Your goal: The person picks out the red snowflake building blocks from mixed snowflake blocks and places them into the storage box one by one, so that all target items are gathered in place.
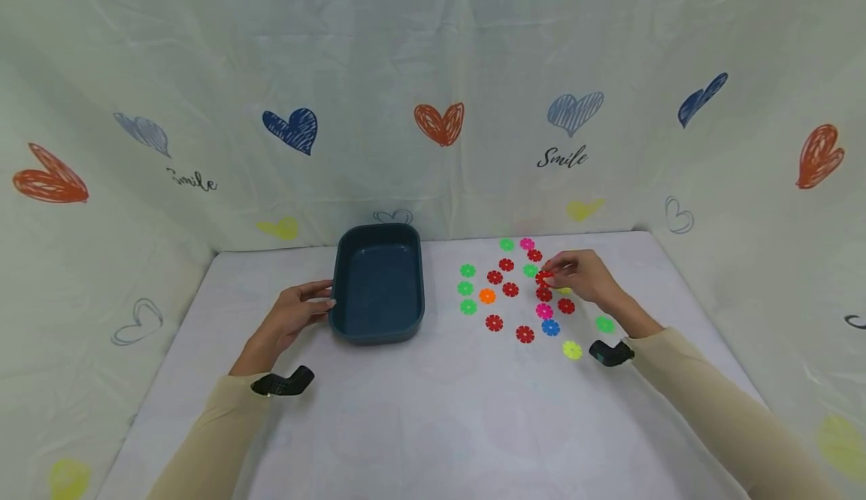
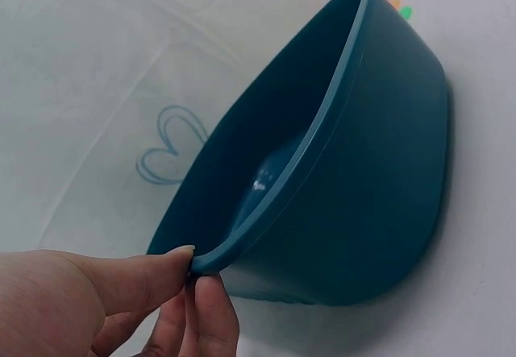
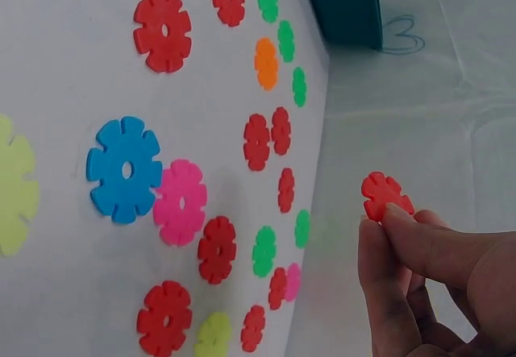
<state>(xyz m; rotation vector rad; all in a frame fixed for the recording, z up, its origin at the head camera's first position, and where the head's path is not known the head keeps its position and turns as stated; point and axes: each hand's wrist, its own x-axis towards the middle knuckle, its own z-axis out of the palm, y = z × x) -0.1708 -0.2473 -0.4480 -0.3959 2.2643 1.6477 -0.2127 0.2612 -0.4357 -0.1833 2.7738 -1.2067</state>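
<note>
A deep teal plastic basin (image 1: 377, 289) stands on the white tabletop, left of middle. My left hand (image 1: 292, 315) pinches its rim (image 2: 266, 216) between thumb and fingers, at the near corner in the left wrist view. In the right wrist view, my right hand (image 3: 443, 268) holds a red snowflake disc (image 3: 382, 194) between thumb and fingertips, raised off the table. Below and around that hand lie several notched plastic discs, among them a blue disc (image 3: 126, 170), a pink disc (image 3: 181, 202), an orange disc (image 1: 487, 296) and red ones.
Green discs (image 1: 465, 288) lie in a column just right of the basin. A yellow disc (image 1: 572, 350) is nearest the front. A white sheet (image 1: 501, 184) printed with hearts rises behind the table and along both sides.
</note>
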